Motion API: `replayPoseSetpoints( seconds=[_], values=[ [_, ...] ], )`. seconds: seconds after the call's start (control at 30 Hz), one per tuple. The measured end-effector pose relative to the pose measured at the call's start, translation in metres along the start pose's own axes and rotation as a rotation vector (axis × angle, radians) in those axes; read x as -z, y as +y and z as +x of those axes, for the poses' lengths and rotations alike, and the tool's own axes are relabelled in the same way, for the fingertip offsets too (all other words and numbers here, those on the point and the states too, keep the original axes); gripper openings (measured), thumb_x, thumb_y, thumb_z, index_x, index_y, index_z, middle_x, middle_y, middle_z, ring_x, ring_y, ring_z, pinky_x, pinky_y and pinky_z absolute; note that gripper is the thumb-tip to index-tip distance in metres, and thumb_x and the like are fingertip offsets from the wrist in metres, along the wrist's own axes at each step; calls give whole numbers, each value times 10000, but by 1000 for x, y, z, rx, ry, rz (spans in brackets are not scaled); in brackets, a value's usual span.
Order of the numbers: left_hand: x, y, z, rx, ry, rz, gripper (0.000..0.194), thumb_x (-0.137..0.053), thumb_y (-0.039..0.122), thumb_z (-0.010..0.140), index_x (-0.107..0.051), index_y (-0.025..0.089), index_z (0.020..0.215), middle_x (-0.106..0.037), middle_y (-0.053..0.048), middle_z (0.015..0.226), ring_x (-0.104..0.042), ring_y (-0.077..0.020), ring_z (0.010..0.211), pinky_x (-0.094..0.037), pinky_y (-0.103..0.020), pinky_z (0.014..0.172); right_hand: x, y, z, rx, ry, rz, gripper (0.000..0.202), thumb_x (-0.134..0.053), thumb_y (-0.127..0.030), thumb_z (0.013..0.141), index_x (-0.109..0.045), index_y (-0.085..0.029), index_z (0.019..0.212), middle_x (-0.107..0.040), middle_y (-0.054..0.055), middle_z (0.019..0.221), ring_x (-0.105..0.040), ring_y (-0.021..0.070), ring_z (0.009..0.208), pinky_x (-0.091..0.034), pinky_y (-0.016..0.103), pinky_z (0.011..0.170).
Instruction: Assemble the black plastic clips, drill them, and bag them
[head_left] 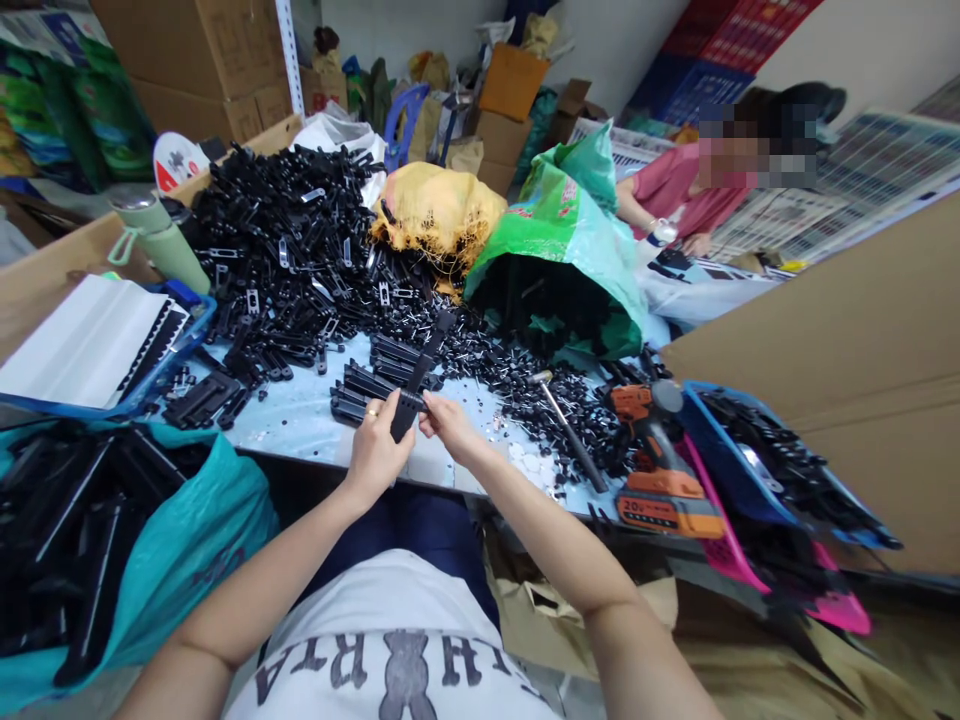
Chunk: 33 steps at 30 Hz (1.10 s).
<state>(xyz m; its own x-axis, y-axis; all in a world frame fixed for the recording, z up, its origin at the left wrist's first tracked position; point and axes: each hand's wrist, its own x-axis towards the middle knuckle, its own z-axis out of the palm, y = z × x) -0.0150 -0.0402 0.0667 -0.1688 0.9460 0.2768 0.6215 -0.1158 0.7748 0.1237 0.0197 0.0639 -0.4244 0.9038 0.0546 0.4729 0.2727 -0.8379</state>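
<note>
A long black plastic part [426, 366] is held upright at a slant over the table's front edge. My left hand [377, 445] has its fingers wrapped round the lower end, a ring on one finger. Against the same end, from the right, my right hand [448, 424] is pinched; whether a small piece sits between its fingertips is hidden. Just behind my hands, similar black parts [360, 390] lie in rows. Past them spreads a heap of small black pieces and screws [487, 350].
A hammer [574, 430] and an orange cordless drill [660, 470] lie at the right, beside a blue basket [694, 400]. A green sack [592, 235] stands behind. At left are a flask [161, 240] and a teal bag [217, 510]. A person [690, 190] works at back right.
</note>
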Motion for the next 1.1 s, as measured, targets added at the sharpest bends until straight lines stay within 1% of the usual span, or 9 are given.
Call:
replayPoseSetpoints(
  seconds=[0.07,0.23,0.43,0.57,0.67,0.8,0.9,1.0,1.1],
  values=[
    [0,-4,1,19,-33,-40,506,-602,220,726,-508,175,1222,-545,-83,1005,-580,-214,938,-485,-332,821,1,1,-1,-19,-20,70,544,-151,-572,912,-499,-181,765,-500,6,581,-463,138,552,-377,274,594],
    [-1,-5,3,38,-90,-104,483,-625,240,715,-538,151,1181,-564,-68,959,-590,-198,899,-487,-318,816,8,1,-6,224,133,-137,486,-425,-649,805,-527,-179,734,-567,75,742,-489,184,746,-357,330,739],
    [2,0,2,9,-53,55,507,-590,223,734,-504,183,1232,-548,-93,1046,-583,-229,946,-487,-346,808,-3,5,-1,-149,-110,329,599,-187,-688,840,-459,-186,663,-459,1,551,-401,120,489,-350,281,546],
    [4,-12,5,52,-186,-71,454,-644,251,700,-567,161,1138,-587,-57,947,-595,-198,890,-489,-322,814,8,7,-7,169,8,-195,476,-309,-605,872,-520,-184,807,-553,52,742,-485,166,698,-365,316,687],
    [1,-9,-1,39,-145,-72,454,-629,252,720,-556,154,1157,-580,-62,943,-593,-198,889,-487,-322,818,10,8,-11,349,85,-454,459,-283,-548,903,-520,-183,757,-549,79,751,-471,190,752,-350,344,735],
    [-6,3,-12,0,8,58,504,-573,232,763,-482,159,1253,-550,-113,1070,-596,-225,935,-491,-340,811,-12,7,-9,140,207,-122,522,-164,-559,915,-429,-198,646,-460,29,601,-436,154,600,-360,303,622],
    [-5,3,-15,-30,25,163,523,-554,235,771,-462,149,1278,-537,-145,1136,-603,-252,953,-499,-357,795,-23,5,-9,-64,32,178,553,-76,-567,910,-373,-208,612,-359,-22,492,-364,121,467,-343,271,514],
    [7,-10,-11,-21,-112,113,508,-562,251,757,-494,148,1250,-564,-140,1143,-592,-262,994,-487,-377,835,-4,2,-13,46,-28,31,567,-119,-578,909,-460,-190,673,-486,15,568,-459,142,558,-392,294,590],
    [26,-26,-3,56,-470,-168,456,-578,259,741,-550,151,1183,-642,-99,1032,-634,-213,861,-506,-345,778,36,1,-19,447,-18,-428,553,-327,-671,831,-557,-174,904,-599,106,922,-513,214,883,-378,376,811]
  ],
)
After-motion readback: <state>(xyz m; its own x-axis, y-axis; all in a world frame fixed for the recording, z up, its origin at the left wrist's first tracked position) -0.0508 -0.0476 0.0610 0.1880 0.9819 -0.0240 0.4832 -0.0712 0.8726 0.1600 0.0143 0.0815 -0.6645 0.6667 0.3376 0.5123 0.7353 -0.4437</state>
